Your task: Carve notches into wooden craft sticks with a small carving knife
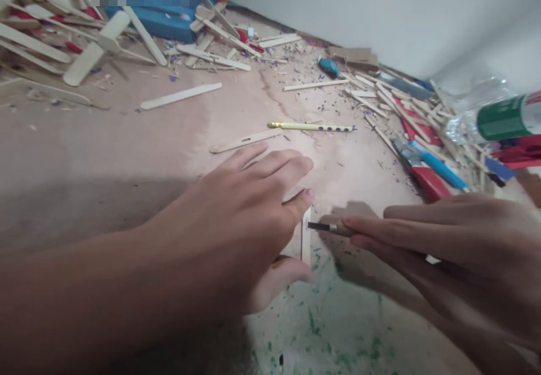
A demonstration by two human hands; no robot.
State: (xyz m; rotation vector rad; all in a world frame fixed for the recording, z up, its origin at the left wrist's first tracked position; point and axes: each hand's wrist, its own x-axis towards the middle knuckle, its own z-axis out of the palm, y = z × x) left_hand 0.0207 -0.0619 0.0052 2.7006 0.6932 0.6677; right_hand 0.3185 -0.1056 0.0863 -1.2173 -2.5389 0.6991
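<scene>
A pale craft stick [306,245] lies on the table, pointing away from me. My left hand [262,206] pins it down, thumb at the near part and a fingertip at the far part; the palm hides whatever is beneath. From the right, my right hand [456,245] grips a small wood chisel [344,228] by its wooden handle. The chisel's flat dark blade meets the stick's face between my left thumb and finger. Just beyond my left fingers rests another craft stick [228,144] with a small slot in it, beside a yellow pencil [310,127].
Craft sticks and shavings pile up at the back left around a blue box [156,22]. On the right lie more sticks, a red-and-grey tool [426,177], a blue-handled tool [439,166] and a plastic bottle [501,117]. A white wall [380,14] bounds the back.
</scene>
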